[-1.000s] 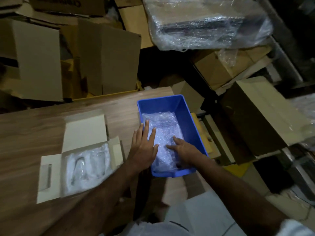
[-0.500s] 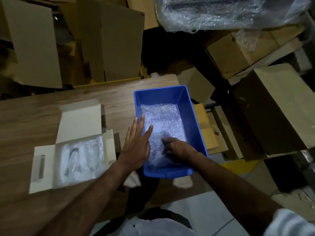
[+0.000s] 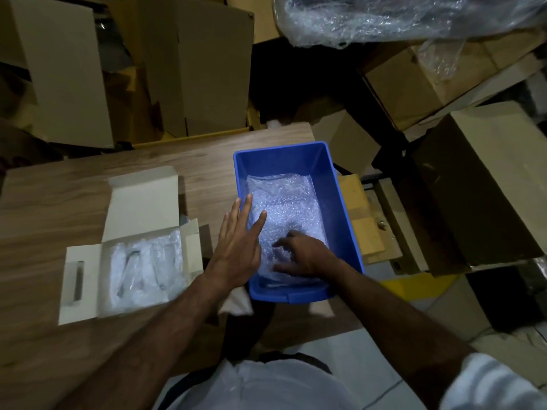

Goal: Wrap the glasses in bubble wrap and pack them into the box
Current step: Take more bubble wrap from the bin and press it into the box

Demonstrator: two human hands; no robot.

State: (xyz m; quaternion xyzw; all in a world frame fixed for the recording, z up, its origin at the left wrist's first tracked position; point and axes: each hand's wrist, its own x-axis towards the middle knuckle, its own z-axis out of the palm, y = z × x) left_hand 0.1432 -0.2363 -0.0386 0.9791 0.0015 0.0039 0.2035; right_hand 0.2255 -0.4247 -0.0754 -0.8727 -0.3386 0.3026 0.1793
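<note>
A blue plastic bin stands at the right end of the wooden table, lined with bubble wrap. My right hand is inside the bin near its front wall, fingers curled down into the wrap. My left hand lies flat with straight fingers over the bin's left rim, fingertips touching the wrap. To the left, an open white cardboard box holds bubble-wrapped glasses.
Brown cardboard boxes stand stacked behind the table. More cartons crowd the floor on the right. A large plastic-wrapped bundle lies at the top right. The table's near edge runs just below the bin.
My right hand went from lying flat on the wrap to curling its fingers into it near the bin's front. My left hand stayed at the bin's left rim.
</note>
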